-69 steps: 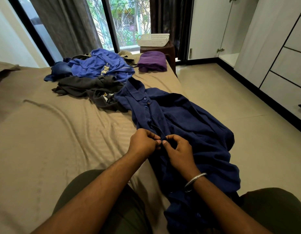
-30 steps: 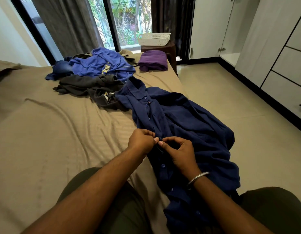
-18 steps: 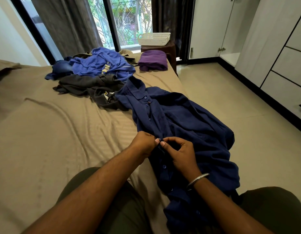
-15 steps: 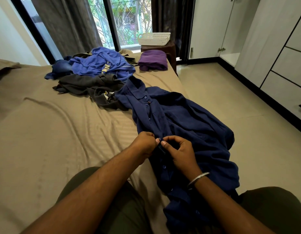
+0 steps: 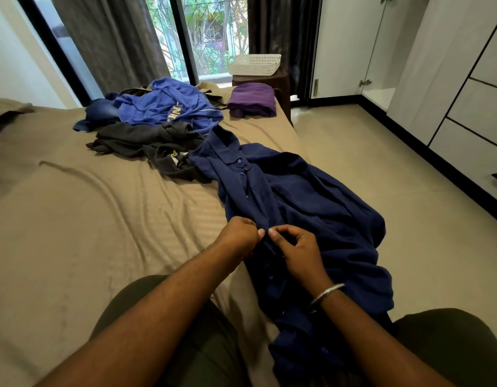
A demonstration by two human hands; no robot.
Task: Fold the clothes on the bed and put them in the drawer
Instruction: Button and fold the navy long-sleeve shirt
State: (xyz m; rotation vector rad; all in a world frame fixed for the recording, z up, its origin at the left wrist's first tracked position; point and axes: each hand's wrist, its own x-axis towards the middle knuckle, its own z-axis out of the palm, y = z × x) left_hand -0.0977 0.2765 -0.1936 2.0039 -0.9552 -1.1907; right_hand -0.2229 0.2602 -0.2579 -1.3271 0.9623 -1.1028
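Observation:
A navy button-up shirt (image 5: 306,196) lies along the right edge of the bed (image 5: 74,224), its lower part hanging over the side. My left hand (image 5: 237,236) and my right hand (image 5: 297,251) meet at the shirt's front placket. Each pinches the fabric with fingertips almost touching. A steel bangle sits on my right wrist. Further up the bed lie a dark grey garment (image 5: 147,143), a bright blue garment (image 5: 169,104) and a folded purple garment (image 5: 253,100). White drawers (image 5: 470,152) line the right wall.
A white plastic basket (image 5: 254,64) sits on a brown stool beyond the bed's far end. A white wardrobe door (image 5: 345,43) stands by the window and dark curtains. Beige floor (image 5: 395,177) runs between bed and drawers. My knees are at the bottom.
Both hands have stayed pinching at the shirt's placket, shifting only slightly along it. The shirt and the other clothes lie as before.

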